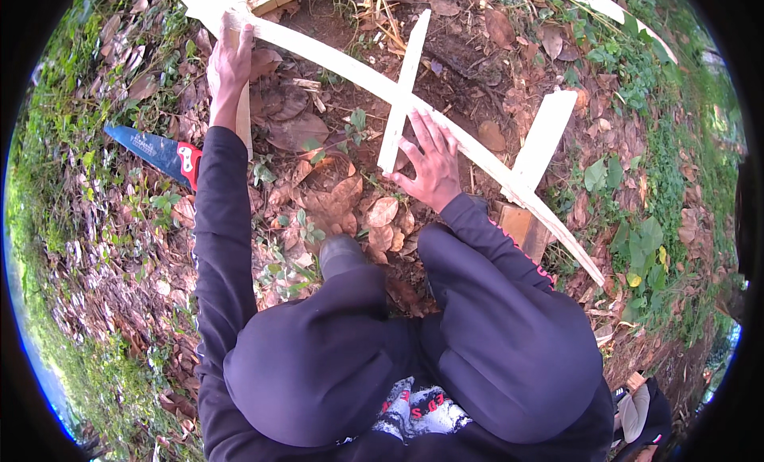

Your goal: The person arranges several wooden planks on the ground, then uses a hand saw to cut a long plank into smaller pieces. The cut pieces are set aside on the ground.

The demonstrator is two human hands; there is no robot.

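A long pale wooden strip (pixel 334 62) runs slantwise from the upper left to the right, over several shorter pieces. At its far left end my left hand (pixel 228 68) is closed around the wood, where a wider pale board (pixel 208 2) meets it. My right hand (pixel 434 161) rests with fingers stretched out against the strip's near edge. Just beside those fingers, a short wooden slat (pixel 407 68) crosses the strip. Farther right another short board (pixel 545 136) passes beneath it. A thin upright piece (pixel 243 124) shows partly behind my left wrist.
A handsaw (pixel 155 150) with a blue blade and red handle lies left of my left forearm. A brown wooden block (pixel 521 227) sits under the strip's right part. Another long strip (pixel 613 12) lies at the far right. Part of another person (pixel 641 414) shows at lower right. Dry leaves cover the soil.
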